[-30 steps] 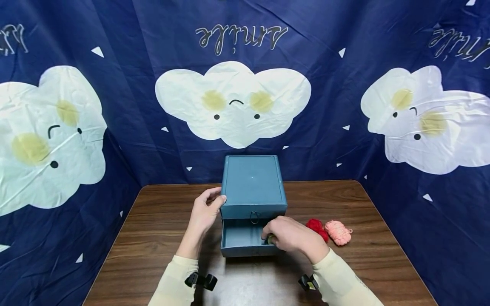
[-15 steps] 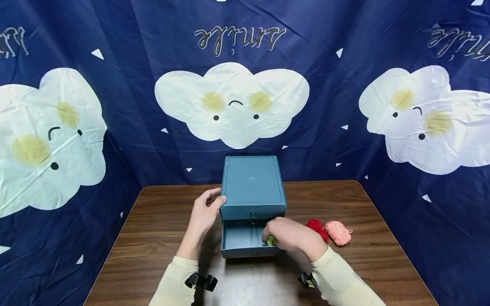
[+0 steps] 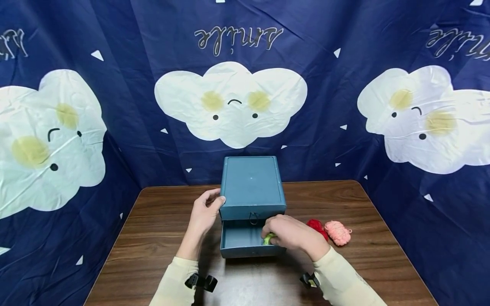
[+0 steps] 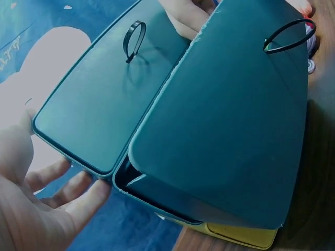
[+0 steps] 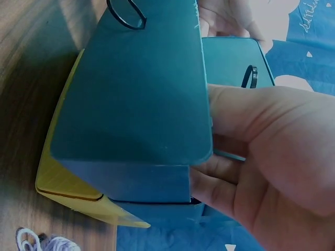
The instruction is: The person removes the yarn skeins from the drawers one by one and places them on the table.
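Head view, right hand (image 3: 292, 235) grip pinching green ball (image 3: 269, 239), left hand (image 3: 204, 214) relaxed against box (image 3: 252, 187).

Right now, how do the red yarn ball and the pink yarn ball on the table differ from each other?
The red yarn ball is dark red; the pink yarn ball is pale salmon pink. The red one lies nearer the right hand and the open drawer, partly hidden behind that hand; the pink one lies farther right, in full view. The pink one looks slightly larger. Both rest on the wooden table, untouched, side by side.
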A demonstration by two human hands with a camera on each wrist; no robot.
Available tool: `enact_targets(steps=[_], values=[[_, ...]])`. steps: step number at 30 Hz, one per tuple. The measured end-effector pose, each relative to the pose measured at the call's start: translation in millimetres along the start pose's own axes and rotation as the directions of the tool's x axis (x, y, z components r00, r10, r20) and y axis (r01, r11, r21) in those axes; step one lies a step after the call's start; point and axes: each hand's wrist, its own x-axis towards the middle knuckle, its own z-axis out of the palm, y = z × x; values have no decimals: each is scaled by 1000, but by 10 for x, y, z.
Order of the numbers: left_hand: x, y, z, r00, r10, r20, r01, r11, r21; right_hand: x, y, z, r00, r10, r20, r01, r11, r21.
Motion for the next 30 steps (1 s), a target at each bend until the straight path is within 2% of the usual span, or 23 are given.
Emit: enact_targets(steps=[14, 22, 30], values=[[-12, 31, -7, 1000, -4, 8, 3, 999, 33, -102, -9, -75, 996, -8, -94, 13, 998, 59], [-19, 27, -14, 1000, -11, 15, 10, 1000, 29, -166, -26, -137, 990, 6, -143, 1, 999, 47], [-30, 41, -11, 1000, -5, 14, 5, 1000, 14, -233, -31, -150, 973, 12, -232, -3, 999, 40]])
